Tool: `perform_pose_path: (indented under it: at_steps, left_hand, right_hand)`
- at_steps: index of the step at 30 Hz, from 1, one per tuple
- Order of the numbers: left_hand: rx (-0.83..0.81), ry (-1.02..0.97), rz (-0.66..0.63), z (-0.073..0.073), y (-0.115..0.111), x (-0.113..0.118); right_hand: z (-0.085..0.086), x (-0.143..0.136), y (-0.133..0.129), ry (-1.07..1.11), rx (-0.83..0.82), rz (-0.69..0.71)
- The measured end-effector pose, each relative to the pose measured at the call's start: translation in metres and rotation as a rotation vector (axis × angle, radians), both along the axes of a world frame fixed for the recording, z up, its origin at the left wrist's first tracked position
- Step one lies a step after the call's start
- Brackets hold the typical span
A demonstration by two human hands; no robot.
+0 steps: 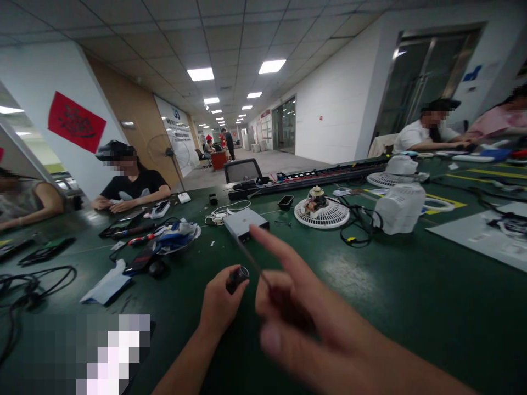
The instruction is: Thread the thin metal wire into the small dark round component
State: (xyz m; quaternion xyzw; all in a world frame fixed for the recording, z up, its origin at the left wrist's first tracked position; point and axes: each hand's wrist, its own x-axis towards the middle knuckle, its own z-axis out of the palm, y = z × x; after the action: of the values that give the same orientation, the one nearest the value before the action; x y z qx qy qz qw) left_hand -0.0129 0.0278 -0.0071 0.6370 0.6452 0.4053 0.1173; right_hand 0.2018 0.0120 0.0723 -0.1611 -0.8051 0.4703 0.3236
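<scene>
My left hand (219,299) is closed around a small black cylinder (237,278) with a round, lens-like end facing up; its lower part is hidden in my fingers. Closer to the camera and to the right is my right hand (296,302), blurred, its index finger stretched forward. Its other fingers are curled round a thin, screwdriver-like metal tool (253,260). The tool's shaft slants up and left, past the black cylinder, and its handle is hidden in my palm. Beyond both hands a flat grey box (246,220) lies on the green table (349,329).
Behind lie a white fan grille with a motor (321,213), a white housing (401,208) and black cables (356,236). At left are a bundle of blue cloth (175,237), a pale cloth (107,285) and cables. Several people sit around the table, one in a black shirt (135,189).
</scene>
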Motion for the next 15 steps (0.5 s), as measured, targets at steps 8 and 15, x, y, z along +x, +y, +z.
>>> perform_pose_path:
  at_steps: [8, 15]
  left_hand:
    - [-0.032, 0.133, -0.004, -0.003, 0.0, -0.005]
    - [-0.025, 0.164, -0.064, 0.0, -0.002, -0.004]
  right_hand:
    - [-0.07, 0.003, 0.096, -0.34, 0.364, -0.363]
    - [-0.077, 0.011, 0.094, -0.396, 0.465, -0.354]
